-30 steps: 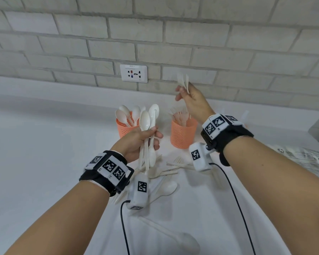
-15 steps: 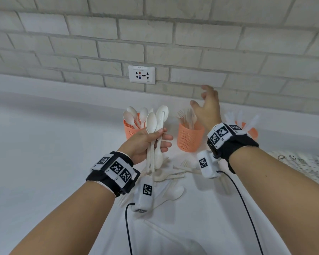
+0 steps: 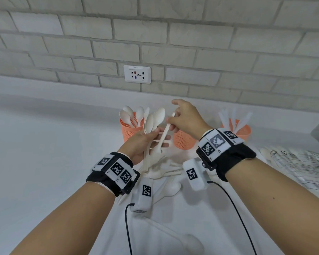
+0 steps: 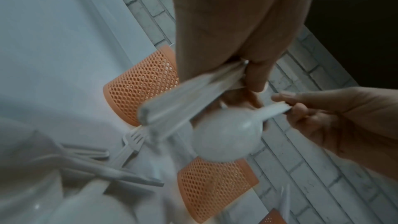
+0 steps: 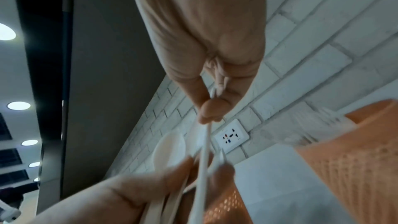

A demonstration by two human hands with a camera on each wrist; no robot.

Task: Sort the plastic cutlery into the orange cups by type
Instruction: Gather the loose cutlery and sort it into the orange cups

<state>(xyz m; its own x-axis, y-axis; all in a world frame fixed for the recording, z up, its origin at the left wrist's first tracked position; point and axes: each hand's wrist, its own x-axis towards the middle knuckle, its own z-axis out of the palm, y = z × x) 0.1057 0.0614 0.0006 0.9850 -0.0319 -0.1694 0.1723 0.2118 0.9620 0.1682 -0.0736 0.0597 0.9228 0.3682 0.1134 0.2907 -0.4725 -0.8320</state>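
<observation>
My left hand [image 3: 155, 133] grips a bunch of white plastic spoons [image 3: 156, 118], bowls up, in front of the cups. My right hand [image 3: 170, 122] pinches the handle of one spoon [image 3: 165, 131] in that bunch whose bowl [image 4: 228, 139] points down. Three orange mesh cups stand at the wall: the left cup [image 3: 130, 132] holds spoons, the middle cup [image 3: 183, 141] is half hidden behind my right hand, and the right cup [image 3: 244, 130] holds knives. In the right wrist view forks [image 5: 310, 125] stick out of an orange cup [image 5: 355, 168]. Loose cutlery [image 3: 164, 170] lies below my hands.
A wall socket [image 3: 137, 74] sits in the brick wall behind the cups. A printed sheet [image 3: 302, 162] lies at the right. A large white spoon [image 3: 190, 242] lies near the front. Black cables [image 3: 234, 205] hang from both wrist cameras.
My right hand let go of the forks over the middle cup, then moved left and pinched a spoon handle in my left hand's bunch. The left hand has stayed about where it was.
</observation>
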